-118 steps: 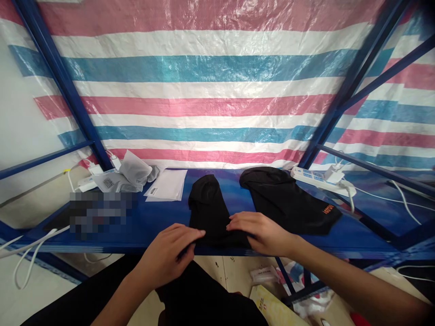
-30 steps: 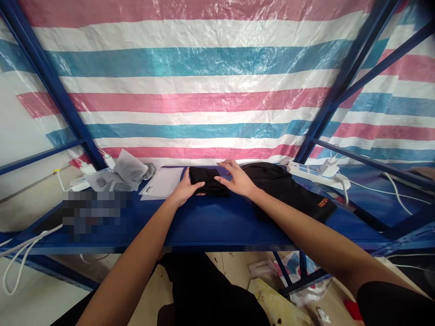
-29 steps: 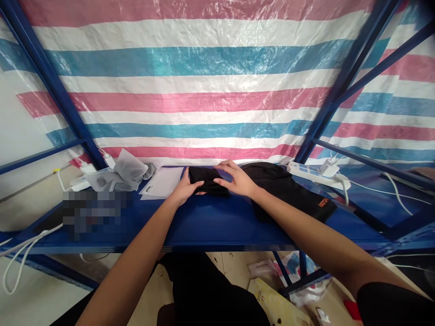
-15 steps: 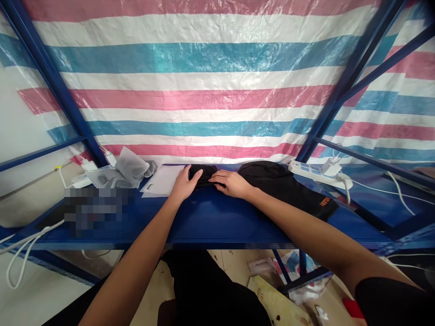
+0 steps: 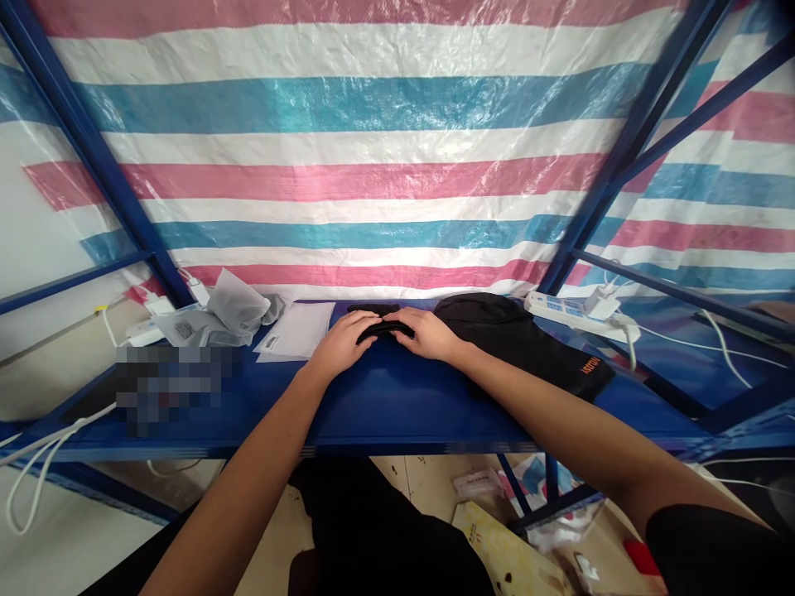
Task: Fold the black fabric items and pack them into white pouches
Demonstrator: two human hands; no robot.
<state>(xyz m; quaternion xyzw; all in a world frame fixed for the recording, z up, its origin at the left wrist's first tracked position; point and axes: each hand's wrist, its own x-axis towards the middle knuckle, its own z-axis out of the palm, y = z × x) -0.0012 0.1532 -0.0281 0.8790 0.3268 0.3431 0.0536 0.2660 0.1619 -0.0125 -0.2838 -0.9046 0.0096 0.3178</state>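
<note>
A small black cloth bundle, folded over, lies on the blue metal shelf in front of me; its exact kind does not show. My left hand grips its left end, thumb at the near edge and fingers over the top. From the right, my right hand holds the other end in the same way. The fingertips of both hands nearly meet on top. Part of the black cloth shows behind the fingers. Right of my right hand lies a black fabric bag with orange lettering.
White paper sheets and a crumpled translucent plastic bag lie to the left. A white power strip with plugs and cables stands at the right. Blue posts frame the shelf before a striped plastic sheet. Below lies a yellow box.
My left hand has moved from lying on the cloth's far left part to its near edge, close to my right hand. The near part of the cloth is now gripped by both hands.
</note>
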